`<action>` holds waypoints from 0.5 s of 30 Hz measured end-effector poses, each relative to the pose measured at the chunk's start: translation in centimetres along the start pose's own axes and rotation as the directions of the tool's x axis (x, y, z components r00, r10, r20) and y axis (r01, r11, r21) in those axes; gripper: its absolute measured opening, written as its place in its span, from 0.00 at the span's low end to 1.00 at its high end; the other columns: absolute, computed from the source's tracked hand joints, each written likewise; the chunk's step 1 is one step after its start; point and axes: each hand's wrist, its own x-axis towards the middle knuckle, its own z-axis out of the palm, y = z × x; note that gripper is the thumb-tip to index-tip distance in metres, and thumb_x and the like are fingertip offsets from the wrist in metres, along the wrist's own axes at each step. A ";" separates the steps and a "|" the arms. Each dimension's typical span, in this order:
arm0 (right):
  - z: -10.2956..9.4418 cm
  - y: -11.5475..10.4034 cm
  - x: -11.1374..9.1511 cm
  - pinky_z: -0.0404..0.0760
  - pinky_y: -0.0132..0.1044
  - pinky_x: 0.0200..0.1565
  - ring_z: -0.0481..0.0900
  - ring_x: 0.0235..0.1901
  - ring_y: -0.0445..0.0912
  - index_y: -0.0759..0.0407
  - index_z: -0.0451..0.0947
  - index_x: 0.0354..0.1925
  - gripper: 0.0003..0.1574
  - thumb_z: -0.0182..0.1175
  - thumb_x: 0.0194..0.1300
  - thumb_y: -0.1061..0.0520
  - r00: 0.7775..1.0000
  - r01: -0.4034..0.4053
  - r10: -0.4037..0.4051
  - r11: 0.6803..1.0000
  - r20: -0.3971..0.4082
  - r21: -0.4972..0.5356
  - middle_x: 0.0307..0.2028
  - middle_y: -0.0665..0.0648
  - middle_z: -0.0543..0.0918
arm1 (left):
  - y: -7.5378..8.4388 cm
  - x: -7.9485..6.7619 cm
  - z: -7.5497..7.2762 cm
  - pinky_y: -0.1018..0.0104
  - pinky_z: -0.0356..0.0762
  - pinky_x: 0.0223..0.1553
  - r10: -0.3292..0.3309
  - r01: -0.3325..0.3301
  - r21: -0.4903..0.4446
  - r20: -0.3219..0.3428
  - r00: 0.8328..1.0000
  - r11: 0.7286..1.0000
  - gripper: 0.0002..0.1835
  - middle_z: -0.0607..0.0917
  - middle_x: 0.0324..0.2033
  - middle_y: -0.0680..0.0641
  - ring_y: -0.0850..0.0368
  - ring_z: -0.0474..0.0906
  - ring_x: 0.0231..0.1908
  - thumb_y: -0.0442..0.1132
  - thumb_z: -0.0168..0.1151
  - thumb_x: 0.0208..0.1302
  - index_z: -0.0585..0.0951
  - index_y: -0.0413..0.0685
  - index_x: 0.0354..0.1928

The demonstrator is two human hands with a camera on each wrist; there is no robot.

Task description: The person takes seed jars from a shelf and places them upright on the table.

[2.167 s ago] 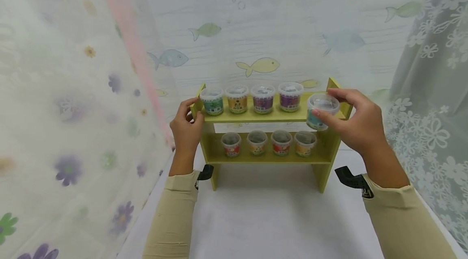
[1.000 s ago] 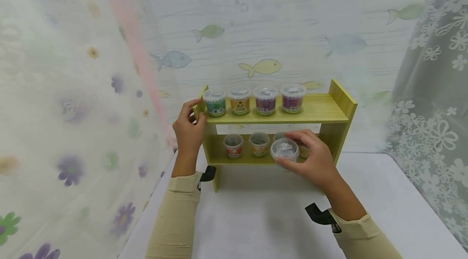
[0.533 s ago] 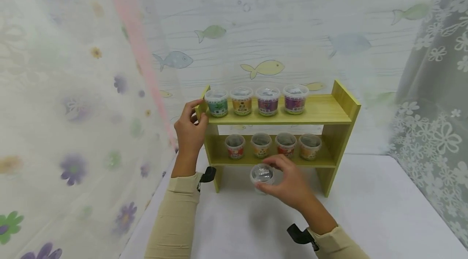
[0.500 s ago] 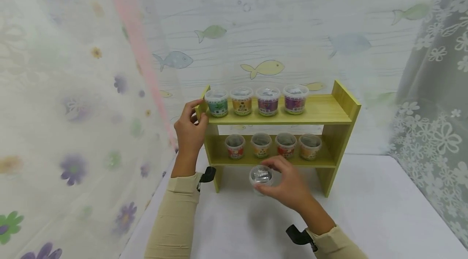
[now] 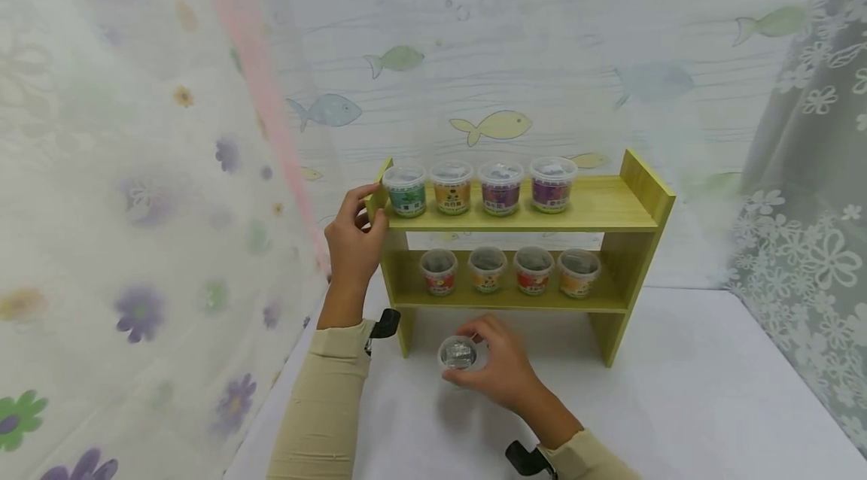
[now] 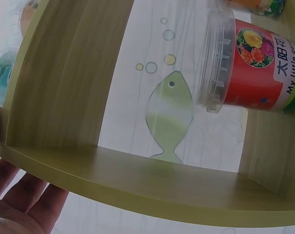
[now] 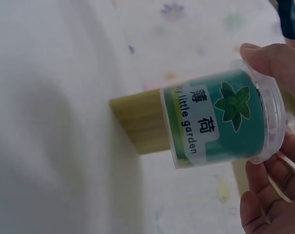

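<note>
My left hand [image 5: 352, 243] grips the upper left side panel of a yellow-green wooden two-tier shelf [image 5: 603, 203]. In the left wrist view, its fingers curl around the panel beside a red-labelled cup [image 6: 259, 66]. My right hand [image 5: 500, 369] holds a small lidded plastic planting cup [image 7: 220, 119] by its rim, thumb on one side and fingers on the other. That cup has a teal label with mint leaves and "My little garden". In the head view it hangs over the white table, in front of the shelf's left leg, its clear lid facing up.
A green cup [image 5: 406, 198], an orange one [image 5: 452, 195] and two purple ones stand on the top tier, leaving bare board at the right. Red and orange cups [image 5: 488, 278] line the lower tier. A fish-print curtain [image 5: 501, 74] hangs behind; a flowered one is at left.
My right hand has carried the teal cup from the right end of the top tier, down and left to below the lower tier. The left hand keeps its grip on the panel.
</note>
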 end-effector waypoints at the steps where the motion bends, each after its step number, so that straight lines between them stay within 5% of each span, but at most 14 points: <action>1: 0.4 0.0 -0.1 0.81 0.39 0.47 0.77 0.45 0.38 0.44 0.83 0.49 0.38 0.85 0.41 0.38 1.000 -0.011 0.011 1.000 0.005 -0.001 0.45 0.40 0.81 | 0.0 0.0 0.0 0.54 0.89 0.44 0.002 -0.002 0.002 -0.003 1.000 1.000 0.21 0.87 0.57 0.45 0.49 0.89 0.49 0.35 0.60 0.71 0.81 0.63 0.62; 6: 2.5 0.3 -0.4 0.79 0.37 0.46 0.76 0.45 0.39 0.42 0.81 0.48 0.36 0.85 0.42 0.37 0.997 -0.067 0.068 0.998 0.035 -0.012 0.44 0.40 0.79 | 0.0 0.1 0.2 0.54 0.89 0.43 0.005 -0.005 0.010 -0.013 1.000 1.000 0.21 0.87 0.56 0.43 0.49 0.89 0.49 0.35 0.60 0.71 0.81 0.63 0.62; 15: 6.1 0.5 -0.9 0.80 0.36 0.45 0.76 0.44 0.39 0.44 0.81 0.48 0.36 0.83 0.43 0.35 0.999 -0.039 0.039 0.997 -0.002 -0.068 0.45 0.41 0.78 | 0.0 0.0 0.1 0.53 0.89 0.44 -0.014 0.014 0.010 -0.015 1.000 1.000 0.21 0.87 0.56 0.43 0.48 0.89 0.50 0.35 0.61 0.70 0.82 0.64 0.61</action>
